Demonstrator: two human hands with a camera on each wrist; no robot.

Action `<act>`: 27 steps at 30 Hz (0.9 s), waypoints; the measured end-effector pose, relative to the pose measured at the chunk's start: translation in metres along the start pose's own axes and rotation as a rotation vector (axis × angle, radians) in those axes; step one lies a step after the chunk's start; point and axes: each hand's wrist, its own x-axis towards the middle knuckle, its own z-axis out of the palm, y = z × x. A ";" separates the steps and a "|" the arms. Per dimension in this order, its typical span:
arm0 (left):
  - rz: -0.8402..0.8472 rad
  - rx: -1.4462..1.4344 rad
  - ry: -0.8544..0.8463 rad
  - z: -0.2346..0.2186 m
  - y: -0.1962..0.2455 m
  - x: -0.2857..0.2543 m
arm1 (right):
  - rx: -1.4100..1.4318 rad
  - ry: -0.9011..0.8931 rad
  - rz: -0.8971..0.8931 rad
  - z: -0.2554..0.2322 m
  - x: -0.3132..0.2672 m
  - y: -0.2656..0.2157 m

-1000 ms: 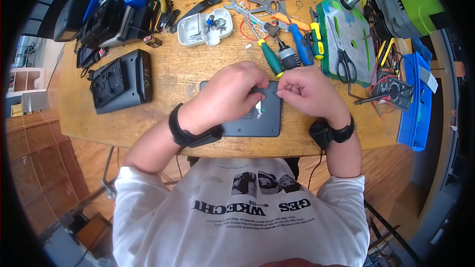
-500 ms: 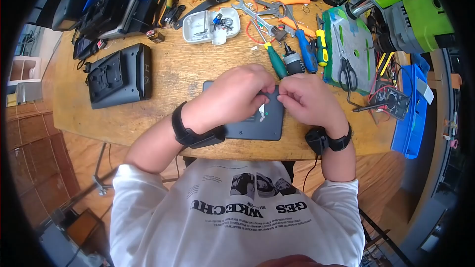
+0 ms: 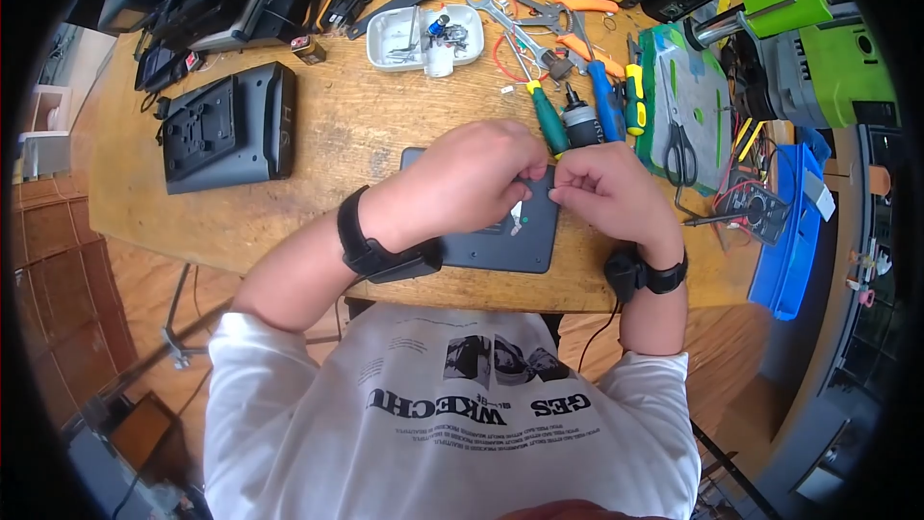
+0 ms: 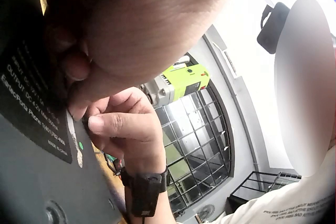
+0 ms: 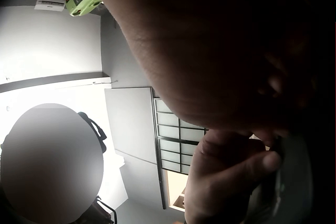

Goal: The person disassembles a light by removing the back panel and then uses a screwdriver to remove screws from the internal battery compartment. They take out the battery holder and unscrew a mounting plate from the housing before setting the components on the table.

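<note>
A flat dark-grey box (image 3: 481,255) lies on the workbench with its printed underside up. The left wrist view shows it as an electrical unit with a black spec label (image 4: 39,113) listing input and output. Beside the label are a torn white sticker (image 4: 75,140) and a green dot. My left hand (image 3: 486,178) is bent over the box, fingers curled and tips down at the sticker. My right hand (image 3: 611,193) is at the box's far right corner, thumb and forefinger tips close together. I cannot tell what is between the fingertips.
Behind the hands lie a green screwdriver (image 3: 549,120), a black-handled driver (image 3: 581,125) and a blue screwdriver (image 3: 606,101). A white case (image 3: 393,56) holds small parts. Another black unit (image 3: 231,130) sits left. Scissors (image 3: 680,154), a multimeter (image 3: 756,212) and a blue tray (image 3: 784,260) are right.
The head view has shifted, so the bench appears moved. Both hands stay over the box's far right part, with the right fingertips slightly further from the left hand.
</note>
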 end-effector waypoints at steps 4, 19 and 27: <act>-0.009 0.011 -0.009 0.000 0.000 0.000 | 0.159 0.023 0.187 0.007 0.002 0.008; -0.020 0.003 -0.006 0.002 -0.001 0.000 | 0.217 0.033 0.372 0.001 0.002 0.004; -0.016 -0.022 -0.008 0.001 0.000 0.001 | 0.191 0.010 0.356 0.001 0.000 0.011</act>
